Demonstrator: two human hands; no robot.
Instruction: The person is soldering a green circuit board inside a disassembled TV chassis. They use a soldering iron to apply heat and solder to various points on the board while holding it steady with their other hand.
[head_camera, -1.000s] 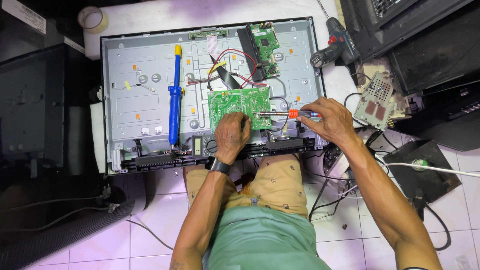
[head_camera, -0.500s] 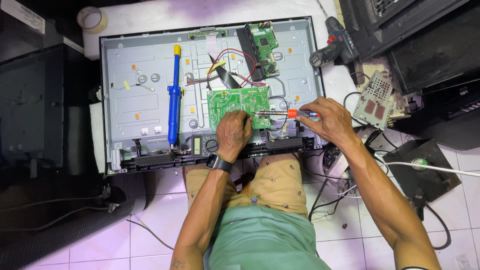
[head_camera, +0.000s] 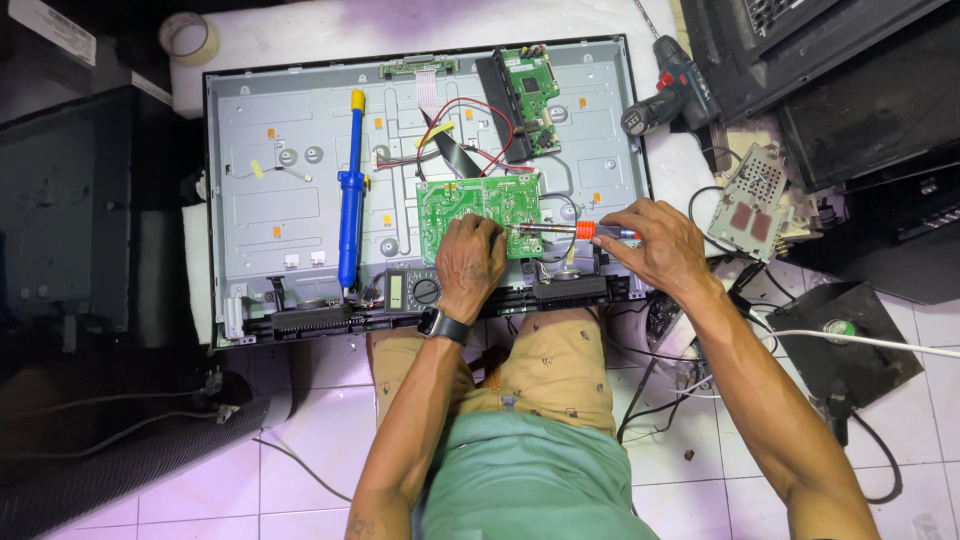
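On green circuit board (head_camera: 480, 205), left hand (head_camera: 470, 265) rests, fingers prob. curled; right hand (head_camera: 655, 245) fingers clamp screwdriver (head_camera: 570, 230).

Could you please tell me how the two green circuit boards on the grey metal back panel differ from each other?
The larger green circuit board lies near the middle of the grey metal back panel; the smaller green circuit board sits at its upper right. The larger one lies under the left hand and meets the tip of the orange-handled screwdriver held by the right hand; the smaller one is untouched. Both have wires beside them.
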